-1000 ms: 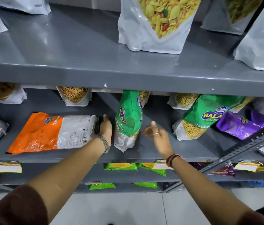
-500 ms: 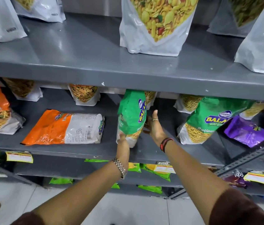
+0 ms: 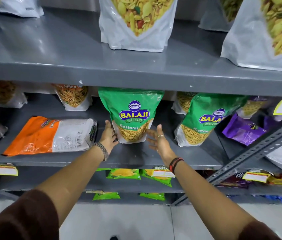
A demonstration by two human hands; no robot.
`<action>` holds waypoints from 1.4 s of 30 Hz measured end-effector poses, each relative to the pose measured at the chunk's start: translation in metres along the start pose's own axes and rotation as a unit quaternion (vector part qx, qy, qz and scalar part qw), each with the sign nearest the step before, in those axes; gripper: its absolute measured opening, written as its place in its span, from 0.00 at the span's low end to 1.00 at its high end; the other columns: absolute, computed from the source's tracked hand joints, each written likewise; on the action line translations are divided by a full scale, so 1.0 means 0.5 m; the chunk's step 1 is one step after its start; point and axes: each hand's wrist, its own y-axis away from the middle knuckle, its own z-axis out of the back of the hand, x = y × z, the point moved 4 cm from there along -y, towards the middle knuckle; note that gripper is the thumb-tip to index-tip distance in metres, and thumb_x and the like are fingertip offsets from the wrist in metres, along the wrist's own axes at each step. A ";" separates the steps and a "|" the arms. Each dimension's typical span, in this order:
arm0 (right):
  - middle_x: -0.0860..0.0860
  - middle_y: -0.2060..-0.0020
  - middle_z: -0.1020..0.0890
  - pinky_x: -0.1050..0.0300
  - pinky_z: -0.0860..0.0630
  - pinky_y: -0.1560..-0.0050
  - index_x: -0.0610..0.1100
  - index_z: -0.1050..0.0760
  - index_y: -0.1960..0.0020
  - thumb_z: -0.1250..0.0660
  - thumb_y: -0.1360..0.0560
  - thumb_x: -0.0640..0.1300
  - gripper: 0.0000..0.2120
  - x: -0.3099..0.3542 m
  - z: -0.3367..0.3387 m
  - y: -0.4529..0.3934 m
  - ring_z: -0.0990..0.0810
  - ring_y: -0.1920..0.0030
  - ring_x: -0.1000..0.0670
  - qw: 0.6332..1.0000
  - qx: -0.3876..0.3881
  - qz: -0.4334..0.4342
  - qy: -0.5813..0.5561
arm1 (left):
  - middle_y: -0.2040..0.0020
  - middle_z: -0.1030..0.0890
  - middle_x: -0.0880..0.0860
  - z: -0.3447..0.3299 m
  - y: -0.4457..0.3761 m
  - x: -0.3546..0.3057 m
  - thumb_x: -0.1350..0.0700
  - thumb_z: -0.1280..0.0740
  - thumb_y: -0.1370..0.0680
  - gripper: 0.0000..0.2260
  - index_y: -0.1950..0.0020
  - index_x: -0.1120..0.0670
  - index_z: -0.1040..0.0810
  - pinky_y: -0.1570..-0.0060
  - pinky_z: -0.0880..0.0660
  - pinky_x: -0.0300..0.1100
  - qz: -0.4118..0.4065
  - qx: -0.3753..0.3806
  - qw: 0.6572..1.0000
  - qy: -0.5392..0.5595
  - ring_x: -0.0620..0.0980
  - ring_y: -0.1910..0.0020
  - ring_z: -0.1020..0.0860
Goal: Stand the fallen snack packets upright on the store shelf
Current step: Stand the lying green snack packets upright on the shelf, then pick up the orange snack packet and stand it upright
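Two bare forearms in brown sleeves reach up and forward to the middle shelf [image 3: 136, 158]. The left hand [image 3: 108, 135], a metal bracelet at its wrist, lies against the lower left edge of a green packet [image 3: 131, 116], fingers extended and touching the bag rather than wrapped round it. The right hand [image 3: 159, 141], with a ring and a dark wristband, is spread open just beside the packet's lower right corner; whether it touches cannot be told. The green packet stands upright on the shelf between the two hands, its front facing out. To its left an orange packet [image 3: 50, 135] lies flat on its side on the same shelf. To the right a second green packet [image 3: 204, 120] leans tilted, and beyond it lies a purple packet [image 3: 240, 130]. Further back, small clear packets stand along the rear. On the upper shelf [image 3: 67, 54] stand large white pouches [image 3: 135, 23].
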 end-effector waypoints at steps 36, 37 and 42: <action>0.44 0.65 0.29 0.61 0.33 0.67 0.41 0.31 0.59 0.48 0.21 0.42 0.11 0.189 -0.663 -0.228 0.32 0.69 0.50 0.857 0.030 -0.021 0.514 | 0.55 0.19 0.57 0.573 -0.026 -0.009 0.54 0.43 0.19 0.09 0.46 0.58 0.28 0.70 0.20 0.37 -0.033 -0.028 0.988 0.146 0.41 0.73 0.18; 0.42 0.61 0.26 0.61 0.31 0.64 0.41 0.28 0.57 0.47 0.21 0.43 0.12 0.187 -0.657 -0.226 0.30 0.67 0.49 0.859 0.028 -0.026 0.511 | 0.54 0.20 0.58 0.578 -0.021 -0.015 0.55 0.43 0.19 0.09 0.44 0.58 0.29 0.69 0.20 0.36 -0.053 -0.022 0.986 0.156 0.41 0.73 0.18; 0.51 0.49 0.23 0.48 0.30 0.36 0.43 0.23 0.45 0.38 0.25 0.47 0.12 0.139 -0.616 -0.194 0.26 0.50 0.49 0.920 0.035 -0.017 0.391 | 0.68 0.18 0.51 0.609 0.008 -0.065 0.51 0.40 0.21 0.10 0.56 0.56 0.25 0.71 0.20 0.36 -0.146 -0.055 0.977 0.144 0.42 0.74 0.19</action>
